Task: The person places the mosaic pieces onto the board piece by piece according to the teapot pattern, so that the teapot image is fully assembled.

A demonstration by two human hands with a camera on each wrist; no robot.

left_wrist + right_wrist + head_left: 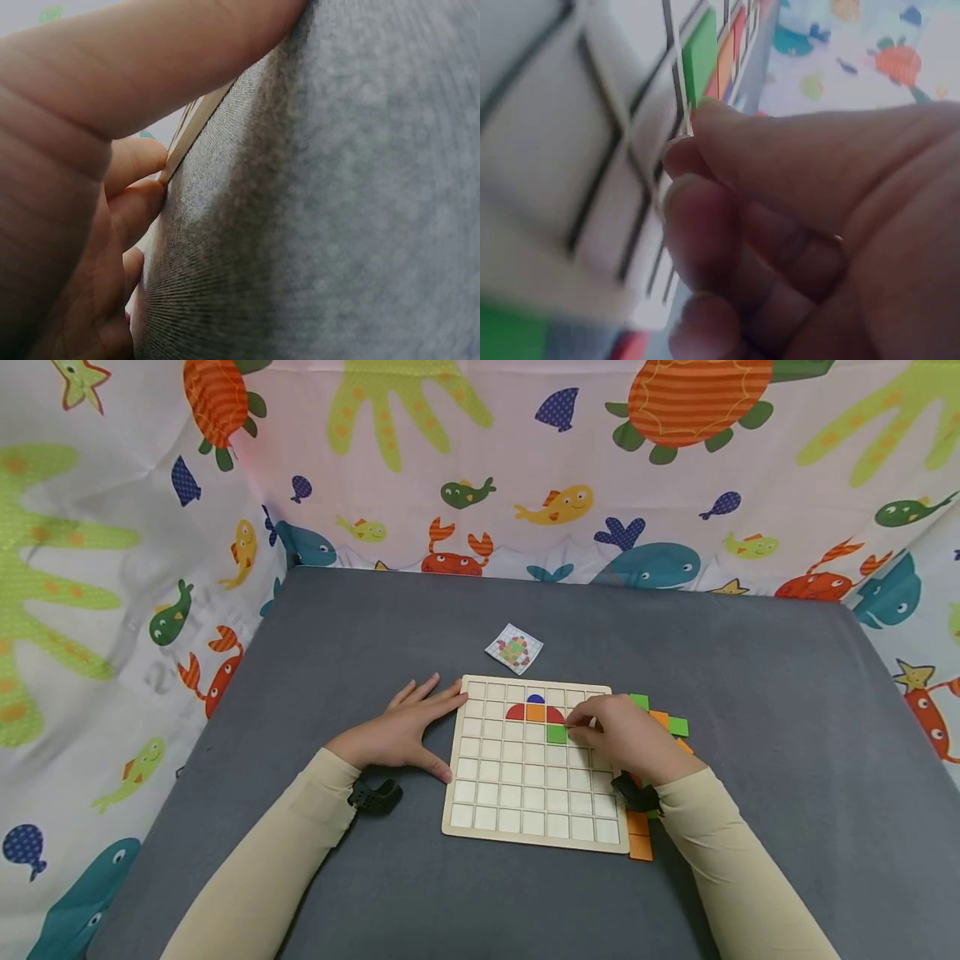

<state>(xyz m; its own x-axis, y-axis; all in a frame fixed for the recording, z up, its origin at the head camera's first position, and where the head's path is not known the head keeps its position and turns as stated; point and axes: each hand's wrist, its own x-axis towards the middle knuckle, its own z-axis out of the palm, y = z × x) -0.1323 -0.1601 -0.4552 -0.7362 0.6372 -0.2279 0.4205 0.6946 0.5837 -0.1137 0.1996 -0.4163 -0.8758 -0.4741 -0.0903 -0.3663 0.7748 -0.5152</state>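
A pale wooden grid board [536,839] lies on the table. My left hand [408,727] is spread at its left side, fingertips and thumb at the edge; in the left wrist view, fingers [139,199] meet the board's rim [196,127]. On the grid, an orange square [536,712] sits between two red curved tiles [515,712], below a blue half-round tile [536,699]. A green square [557,734] lies below the right red tile. My right hand [633,739] has bent fingers right at that red tile, beside the green tile [700,56]; I cannot tell whether they pinch anything.
A small pattern card [514,649] lies beyond the board. Loose green tiles [678,727] and orange tiles [640,847] lie along the board's right side, partly hidden under the right arm. A sea-animal cloth [510,443] hangs behind the grey table [360,618].
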